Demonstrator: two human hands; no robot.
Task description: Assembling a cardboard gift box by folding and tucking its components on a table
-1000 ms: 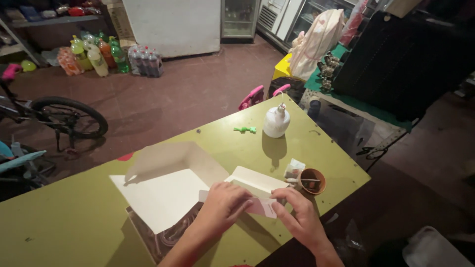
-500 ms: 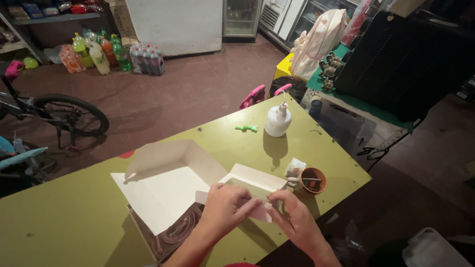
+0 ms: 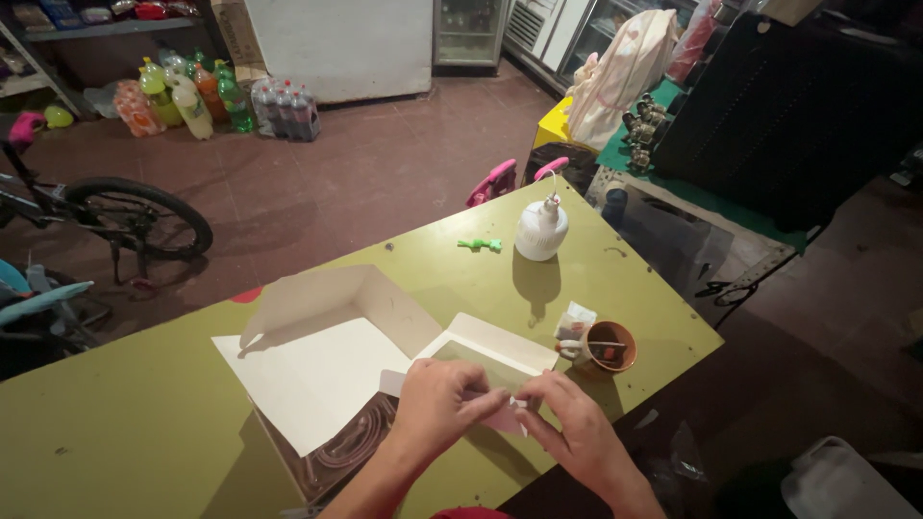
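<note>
Both hands [image 3: 510,413] pinching white box flap [image 3: 481,351]

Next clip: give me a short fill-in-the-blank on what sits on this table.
1. Both hands, left hand and right hand, press a flap of the flat white ____.
2. The table top is coloured ____.
3. The brown cup stands to the ____ of the hands.

Missing: cardboard box; green; right

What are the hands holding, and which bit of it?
Both the left hand and right hand pinch the near flap edge of the white cardboard box lying flat on the table.
</note>
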